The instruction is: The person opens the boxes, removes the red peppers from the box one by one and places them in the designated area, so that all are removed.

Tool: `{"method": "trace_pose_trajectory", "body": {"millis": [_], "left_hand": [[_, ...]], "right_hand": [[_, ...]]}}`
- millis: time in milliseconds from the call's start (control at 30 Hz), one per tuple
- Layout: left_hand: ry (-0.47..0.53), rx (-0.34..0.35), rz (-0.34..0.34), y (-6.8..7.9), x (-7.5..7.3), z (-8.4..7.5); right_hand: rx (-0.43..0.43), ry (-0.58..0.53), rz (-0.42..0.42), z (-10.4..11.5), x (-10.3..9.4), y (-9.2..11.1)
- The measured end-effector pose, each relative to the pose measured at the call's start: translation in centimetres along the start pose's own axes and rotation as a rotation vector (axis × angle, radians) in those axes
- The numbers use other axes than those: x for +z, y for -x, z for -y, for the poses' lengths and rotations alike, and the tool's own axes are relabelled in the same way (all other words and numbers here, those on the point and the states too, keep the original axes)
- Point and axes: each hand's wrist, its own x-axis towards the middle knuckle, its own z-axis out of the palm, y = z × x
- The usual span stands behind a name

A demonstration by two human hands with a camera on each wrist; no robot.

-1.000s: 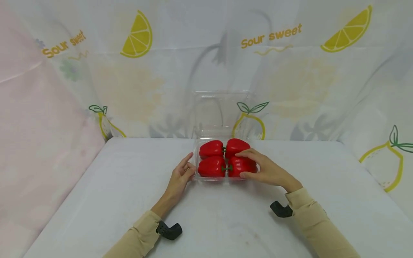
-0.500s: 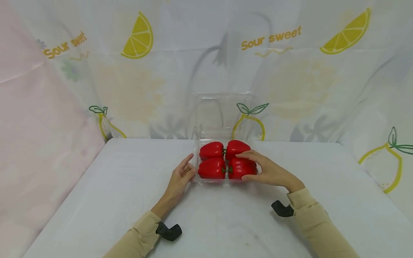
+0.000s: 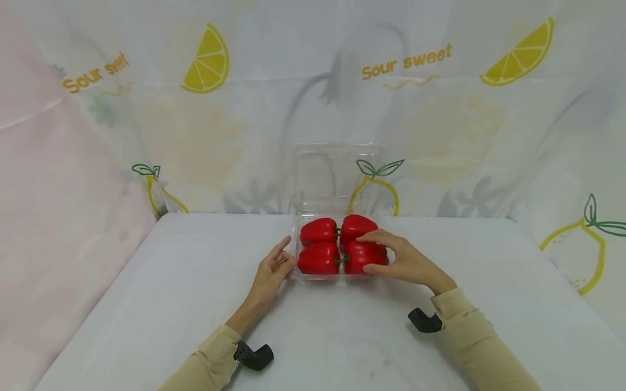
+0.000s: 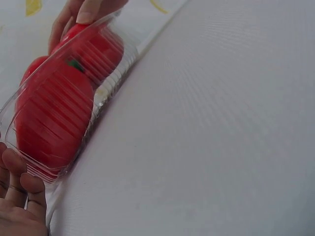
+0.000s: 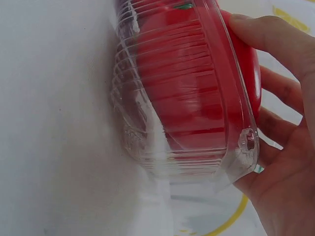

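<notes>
Several red bell peppers (image 3: 319,258) with green stems lie in two rows in a clear plastic clamshell box (image 3: 320,277), whose lid (image 3: 318,174) stands raised at the back. My right hand (image 3: 408,262) holds the front right pepper (image 3: 361,257), thumb at its near side and fingers over its far side. In the right wrist view, that pepper (image 5: 179,83) sits inside the box wall, with the thumb on its top. At the box's left side, my left hand (image 3: 270,273) touches the wall with relaxed fingers. The left wrist view shows its fingertips (image 4: 14,160) against the box corner.
A white cloth covers the table (image 3: 323,336). Behind it hangs a curtain (image 3: 264,125) with lemon prints, and a pink cloth (image 3: 58,217) hangs at the left. Dark wrist devices (image 3: 255,356) show at both sleeves.
The whole head view has shifted slightly downward in the frame. Both hands keep the same places at the box, and the peppers have not visibly moved within it.
</notes>
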Motion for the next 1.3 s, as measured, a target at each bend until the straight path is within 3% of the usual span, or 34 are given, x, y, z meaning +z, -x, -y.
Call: {"method": "trace_pose_trajectory", "body": {"millis": [700, 1300], "left_hand": [[-0.002, -0.01, 0.006, 0.06, -0.11, -0.28], [0.002, -0.002, 0.005, 0.19, -0.09, -0.21]], "right_hand": [[-0.019, -0.033, -0.033, -0.42, -0.01, -0.05], [-0.046, 0.002, -0.041, -0.72, -0.09, -0.18]]}}
